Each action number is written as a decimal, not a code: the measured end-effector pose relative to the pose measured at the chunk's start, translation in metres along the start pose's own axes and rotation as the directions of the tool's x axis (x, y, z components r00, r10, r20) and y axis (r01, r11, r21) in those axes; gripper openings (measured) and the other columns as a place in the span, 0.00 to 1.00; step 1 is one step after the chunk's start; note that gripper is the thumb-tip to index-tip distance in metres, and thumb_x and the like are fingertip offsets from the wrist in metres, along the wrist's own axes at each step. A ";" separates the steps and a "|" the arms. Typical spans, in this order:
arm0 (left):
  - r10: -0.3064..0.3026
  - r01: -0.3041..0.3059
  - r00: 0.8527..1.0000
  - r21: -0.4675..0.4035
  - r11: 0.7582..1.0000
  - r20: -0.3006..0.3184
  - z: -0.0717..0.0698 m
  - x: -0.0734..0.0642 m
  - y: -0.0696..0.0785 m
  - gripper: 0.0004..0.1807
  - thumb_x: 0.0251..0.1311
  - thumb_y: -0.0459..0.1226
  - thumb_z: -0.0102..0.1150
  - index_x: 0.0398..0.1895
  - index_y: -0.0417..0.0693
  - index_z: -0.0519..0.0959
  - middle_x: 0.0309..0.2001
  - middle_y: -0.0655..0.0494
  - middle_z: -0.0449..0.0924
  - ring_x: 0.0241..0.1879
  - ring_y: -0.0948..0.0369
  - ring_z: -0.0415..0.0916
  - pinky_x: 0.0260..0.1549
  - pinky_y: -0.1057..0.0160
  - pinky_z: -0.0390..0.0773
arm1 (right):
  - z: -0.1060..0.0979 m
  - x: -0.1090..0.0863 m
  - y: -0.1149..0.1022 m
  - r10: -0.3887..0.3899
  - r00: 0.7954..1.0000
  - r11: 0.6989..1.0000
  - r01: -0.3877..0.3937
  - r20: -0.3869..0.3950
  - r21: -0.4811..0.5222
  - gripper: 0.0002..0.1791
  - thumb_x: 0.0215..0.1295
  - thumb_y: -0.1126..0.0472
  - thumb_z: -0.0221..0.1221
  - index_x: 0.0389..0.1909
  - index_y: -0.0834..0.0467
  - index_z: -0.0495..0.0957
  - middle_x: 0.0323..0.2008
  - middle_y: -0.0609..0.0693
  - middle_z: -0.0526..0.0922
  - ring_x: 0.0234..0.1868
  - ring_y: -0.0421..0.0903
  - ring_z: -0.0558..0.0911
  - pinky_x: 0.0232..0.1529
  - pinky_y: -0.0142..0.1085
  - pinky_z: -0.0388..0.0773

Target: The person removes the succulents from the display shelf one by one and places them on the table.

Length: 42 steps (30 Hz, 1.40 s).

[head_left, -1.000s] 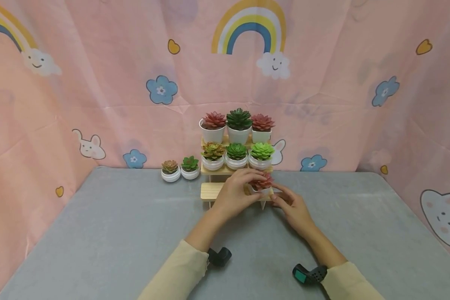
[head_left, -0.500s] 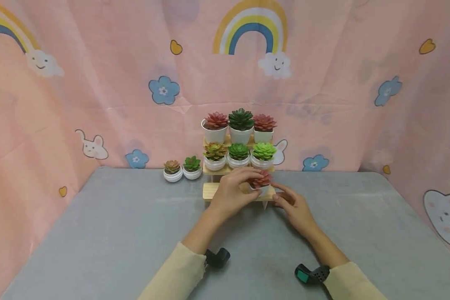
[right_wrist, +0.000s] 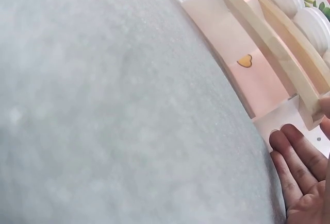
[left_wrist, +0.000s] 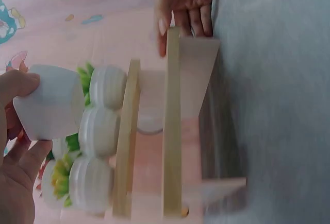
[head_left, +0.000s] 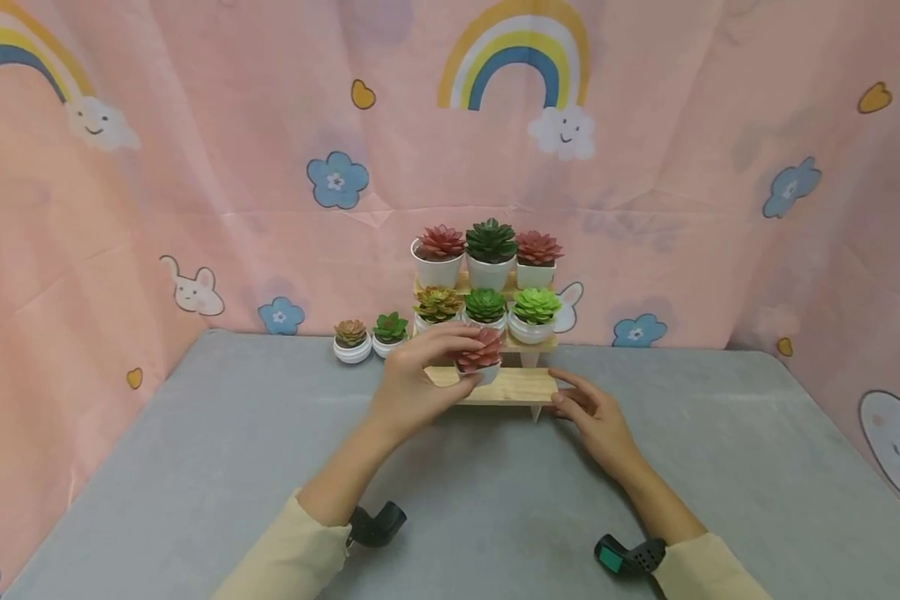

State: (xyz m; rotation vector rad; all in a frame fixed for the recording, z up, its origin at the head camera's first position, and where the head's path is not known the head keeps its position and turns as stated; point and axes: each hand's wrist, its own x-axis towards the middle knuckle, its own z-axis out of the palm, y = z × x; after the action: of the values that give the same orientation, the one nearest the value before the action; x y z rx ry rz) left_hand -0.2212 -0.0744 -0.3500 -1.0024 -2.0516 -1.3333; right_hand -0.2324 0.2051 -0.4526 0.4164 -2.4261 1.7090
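My left hand (head_left: 411,382) grips a red potted succulent (head_left: 480,352), raised just above the bottom shelf of a wooden tiered plant stand (head_left: 521,387). The thumb is on its white pot (left_wrist: 51,103) and the fingers reach round the far side, as the left wrist view shows. At the right end of that bottom shelf, my right hand (head_left: 598,423) holds the board's corner between thumb and index finger. Its other fingers (right_wrist: 299,157) lie against the white side panel in the right wrist view.
The middle tier carries a yellow-brown, a dark green and a bright green succulent (head_left: 536,310). Above stand two red ones and a dark green one (head_left: 491,246). Two small potted succulents (head_left: 352,342) sit on the grey table (head_left: 270,433), left of the stand. A pink curtain (head_left: 270,125) hangs behind.
My left hand has lifted the red succulent off the right end of the bottom shelf and moved it left. The right hand stays at the shelf end. The head view has shifted slightly.
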 end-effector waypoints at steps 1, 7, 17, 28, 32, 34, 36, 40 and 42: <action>-0.003 0.003 1.000 0.012 1.000 -0.001 -0.005 -0.001 0.001 0.18 0.49 0.30 0.70 0.46 0.49 0.83 0.54 0.55 0.80 0.57 0.62 0.74 0.46 0.68 0.81 | 0.000 0.000 0.001 -0.001 1.000 1.000 0.001 -0.001 0.001 0.23 0.70 0.56 0.54 0.64 0.57 0.70 0.47 0.65 0.82 0.42 0.31 0.82 0.43 0.27 0.81; -0.005 0.010 0.998 0.087 0.996 -0.063 -0.034 -0.006 -0.006 0.19 0.46 0.28 0.71 0.44 0.48 0.84 0.53 0.55 0.81 0.57 0.60 0.75 0.53 0.67 0.77 | -0.001 -0.002 0.004 -0.009 1.000 1.000 0.009 -0.003 0.000 0.23 0.70 0.57 0.54 0.64 0.57 0.70 0.46 0.64 0.82 0.42 0.31 0.82 0.43 0.27 0.81; -0.122 0.157 0.964 0.134 0.978 -0.235 -0.086 -0.022 -0.039 0.21 0.45 0.23 0.69 0.46 0.43 0.83 0.52 0.50 0.82 0.52 0.58 0.78 0.48 0.77 0.76 | 0.001 -0.002 0.004 0.029 1.000 0.999 -0.029 -0.004 -0.025 0.23 0.70 0.54 0.54 0.64 0.55 0.70 0.48 0.63 0.82 0.43 0.31 0.81 0.44 0.27 0.81; -0.391 0.416 0.904 0.137 0.899 -0.174 -0.142 -0.024 -0.075 0.21 0.52 0.24 0.65 0.52 0.41 0.80 0.52 0.46 0.81 0.48 0.68 0.78 0.56 0.54 0.76 | -0.004 0.000 0.002 0.004 1.000 0.999 -0.004 -0.006 -0.033 0.23 0.70 0.55 0.54 0.64 0.56 0.70 0.46 0.63 0.83 0.42 0.37 0.83 0.43 0.28 0.81; -0.435 0.446 0.893 0.102 0.889 -0.115 -0.156 -0.027 -0.102 0.21 0.54 0.26 0.65 0.53 0.44 0.80 0.52 0.46 0.81 0.49 0.65 0.80 0.58 0.56 0.75 | -0.003 0.000 0.002 0.003 1.000 1.000 -0.003 -0.001 -0.025 0.23 0.70 0.55 0.54 0.64 0.56 0.70 0.46 0.63 0.83 0.42 0.37 0.83 0.44 0.29 0.82; -0.466 0.477 0.877 0.112 0.872 -0.115 -0.160 -0.031 -0.115 0.20 0.54 0.28 0.66 0.53 0.46 0.80 0.52 0.47 0.81 0.48 0.67 0.79 0.58 0.57 0.75 | -0.003 0.000 0.002 0.001 1.000 1.000 -0.001 -0.002 -0.026 0.23 0.70 0.55 0.54 0.64 0.56 0.70 0.46 0.63 0.83 0.42 0.36 0.83 0.44 0.29 0.82; -0.499 0.513 0.857 0.129 0.849 -0.127 -0.164 -0.036 -0.126 0.20 0.54 0.31 0.66 0.52 0.47 0.81 0.51 0.48 0.81 0.48 0.69 0.78 0.58 0.56 0.75 | -0.002 0.001 0.002 0.000 1.000 1.000 0.000 -0.001 -0.026 0.23 0.70 0.55 0.54 0.64 0.56 0.70 0.47 0.63 0.83 0.42 0.35 0.83 0.44 0.29 0.82; -0.523 0.530 0.847 0.084 0.844 -0.096 -0.168 -0.045 -0.139 0.19 0.55 0.31 0.66 0.52 0.44 0.80 0.53 0.46 0.81 0.49 0.67 0.80 0.61 0.51 0.72 | -0.002 0.001 0.001 0.002 1.000 1.000 -0.002 0.005 -0.026 0.23 0.70 0.55 0.54 0.64 0.56 0.70 0.46 0.63 0.83 0.43 0.36 0.83 0.44 0.28 0.81; -0.528 0.532 0.846 0.051 0.845 -0.077 -0.168 -0.048 -0.144 0.19 0.55 0.29 0.65 0.52 0.44 0.80 0.53 0.44 0.81 0.49 0.66 0.81 0.63 0.50 0.69 | -0.001 0.000 0.001 -0.001 1.000 1.000 0.001 0.005 -0.021 0.23 0.70 0.55 0.54 0.64 0.56 0.70 0.46 0.62 0.83 0.43 0.38 0.83 0.44 0.28 0.81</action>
State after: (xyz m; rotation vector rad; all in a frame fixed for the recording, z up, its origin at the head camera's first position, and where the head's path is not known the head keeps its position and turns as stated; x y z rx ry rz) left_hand -0.3041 -0.2797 -0.3978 -0.3526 -2.4112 -1.5095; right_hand -0.2326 0.2061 -0.4531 0.4196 -2.4448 1.6819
